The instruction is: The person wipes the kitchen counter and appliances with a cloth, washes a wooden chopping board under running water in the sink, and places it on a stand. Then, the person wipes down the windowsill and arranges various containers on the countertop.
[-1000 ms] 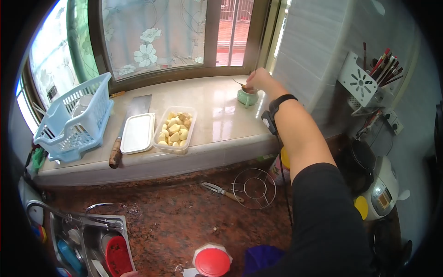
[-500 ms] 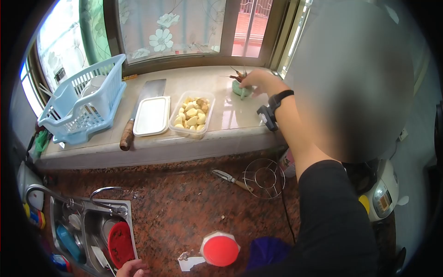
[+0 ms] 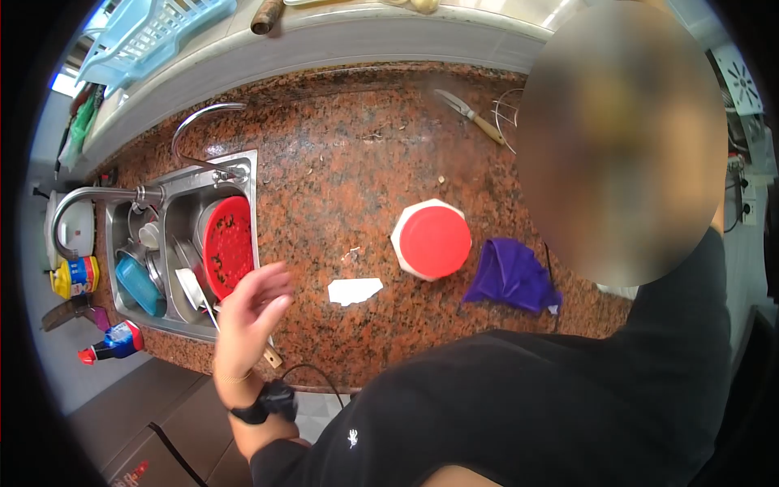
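Observation:
My left hand [image 3: 255, 312] hovers over the sink's right edge, its fingers loosely curled and apart, with nothing in it. Just beyond the fingertips a red basin [image 3: 230, 243] with dark bits on it leans in the sink [image 3: 252, 183]. On the counter to the right are a torn white piece [image 3: 355, 290], a container with a red lid [image 3: 436, 239] and a crumpled purple cloth [image 3: 511, 276]. My right arm, in a black sleeve [image 3: 682, 296], reaches up at the right; a blurred patch hides its forearm, and the hand does not show.
A wooden-handled knife [image 3: 471, 118] lies on the speckled counter [image 3: 324, 170] near a wire rack [image 3: 507, 114]. Along the raised ledge [image 3: 389, 36] are a light-blue dish rack [image 3: 154, 40] and a cleaver handle [image 3: 267, 15]. Bottles [image 3: 114, 341] stand left of the sink.
The view has tilted down, so most of the ledge has left the frame. My right hand, earlier at a small green holder by the window, is out of sight. More of my left hand shows.

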A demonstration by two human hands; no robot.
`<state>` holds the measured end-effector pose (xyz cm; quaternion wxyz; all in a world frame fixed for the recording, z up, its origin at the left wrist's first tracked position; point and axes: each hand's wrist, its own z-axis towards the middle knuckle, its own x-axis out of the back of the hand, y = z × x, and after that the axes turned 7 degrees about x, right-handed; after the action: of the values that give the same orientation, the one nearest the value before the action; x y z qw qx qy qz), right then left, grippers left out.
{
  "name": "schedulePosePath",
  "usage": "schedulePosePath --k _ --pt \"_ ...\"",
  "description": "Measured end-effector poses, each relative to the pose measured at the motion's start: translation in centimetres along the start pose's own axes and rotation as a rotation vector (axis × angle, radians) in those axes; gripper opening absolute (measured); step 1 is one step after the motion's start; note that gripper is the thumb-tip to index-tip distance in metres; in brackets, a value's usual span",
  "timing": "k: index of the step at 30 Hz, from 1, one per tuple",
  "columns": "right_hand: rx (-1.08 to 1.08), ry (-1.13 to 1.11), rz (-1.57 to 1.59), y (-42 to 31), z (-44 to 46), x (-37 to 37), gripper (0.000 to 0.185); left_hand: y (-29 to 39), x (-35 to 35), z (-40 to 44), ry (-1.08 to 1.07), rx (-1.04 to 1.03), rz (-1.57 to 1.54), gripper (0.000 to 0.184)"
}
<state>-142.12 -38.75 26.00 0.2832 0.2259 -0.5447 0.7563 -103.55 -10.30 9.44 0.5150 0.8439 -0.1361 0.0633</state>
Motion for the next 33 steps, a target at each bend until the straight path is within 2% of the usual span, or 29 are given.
schedulePosePath --k 1,3,4,5,7,8,9,10,11,14,16,18,19,21,22,24,25,26,28,29,31,32,33 --pt "0.006 0.116 -0.014 -1.2 -2.8 0.8 0.047 -0.4 -1.2 0.9 -0.052 -0.013 0.062 0.040" --pt "0.041 0.088 0.165 2.1 -7.7 4.7 0.046 -0.6 -4.1 2.1 -0.171 -0.091 0.222 0.050" --pt "0.081 0.055 0.254 3.3 -11.1 5.1 0.029 -0.4 -5.4 2.6 -0.226 -0.170 0.320 0.056" --pt "0.125 0.023 0.345 4.2 -15.1 5.1 0.020 -0.2 -6.9 3.0 -0.243 -0.189 0.325 0.056" --pt "0.054 -0.216 0.117 4.5 -23.2 2.7 0.020 0.5 -9.3 3.7 -0.090 -0.445 0.438 0.071" --pt "-0.090 -0.329 0.198 6.8 -26.7 0.6 0.020 0.9 -10.1 4.0 -0.092 -0.464 0.453 0.071" --pt "-0.106 -0.428 0.079 8.1 -29.9 -0.9 0.025 1.1 -10.9 4.2 -0.064 -0.523 0.500 0.077" --pt "-0.012 -0.465 -0.113 9.7 -32.9 -2.1 0.029 1.5 -11.4 4.1 -0.035 -0.581 0.543 0.082" --pt "-0.033 -0.542 -0.260 9.9 -34.5 -2.3 0.038 2.4 -11.8 3.8 -0.054 -0.556 0.519 0.080" --pt "-0.089 -0.511 -0.139 12.1 -37.8 -3.5 0.050 3.6 -10.7 3.7 -0.053 -0.562 0.681 0.071" --pt "-0.025 -0.578 -0.227 12.3 -39.3 -4.7 0.060 4.3 -8.6 3.6 -0.028 -0.605 0.636 0.051" --pt "0.118 -0.437 -0.323 13.3 -40.7 -6.2 0.052 6.6 -7.2 1.4 0.052 -0.445 0.548 0.046" --pt "0.125 -0.442 -0.321 14.6 -41.3 -6.4 0.052 6.8 -6.4 0.7 0.070 -0.407 0.475 0.044" --pt "0.084 -0.335 -0.257 16.9 -40.8 -7.6 0.038 6.5 -4.0 -0.8 0.134 -0.373 0.324 0.040" --pt "0.130 -0.180 -0.184 16.8 -40.3 -7.9 0.027 6.7 -3.3 -2.0 0.177 -0.381 0.231 0.037" --pt "-0.174 -0.068 0.255 16.0 -39.3 -7.4 0.024 7.3 -2.5 -4.6 0.276 -0.333 0.091 0.034" --pt "-0.307 -0.069 0.368 16.1 -39.4 -6.6 0.024 7.1 -2.4 -5.7 0.289 -0.361 0.012 0.033" --pt "-0.377 -0.043 0.563 15.9 -39.6 -5.6 0.025 6.7 -2.3 -6.7 0.290 -0.378 -0.065 0.032" --pt "-0.314 -0.219 0.463 15.4 -40.6 -2.7 0.024 5.8 -2.8 -8.1 0.279 -0.379 -0.197 0.030" --pt "-0.361 -0.177 0.436 15.2 -41.8 -0.6 0.024 5.6 -3.1 -8.6 0.192 -0.385 -0.238 0.030" --pt "-0.505 -0.377 0.065 14.0 -43.5 2.6 0.029 5.4 -4.2 -8.5 -0.019 -0.423 -0.308 0.031" --pt "-0.613 -0.275 0.117 13.6 -45.0 3.9 0.033 6.0 -5.2 -8.6 -0.001 -0.348 -0.185 0.032" --pt "-0.676 -0.183 0.148 16.1 -47.6 4.5 0.031 7.0 -6.8 -8.6 -0.054 -0.307 -0.074 0.033"
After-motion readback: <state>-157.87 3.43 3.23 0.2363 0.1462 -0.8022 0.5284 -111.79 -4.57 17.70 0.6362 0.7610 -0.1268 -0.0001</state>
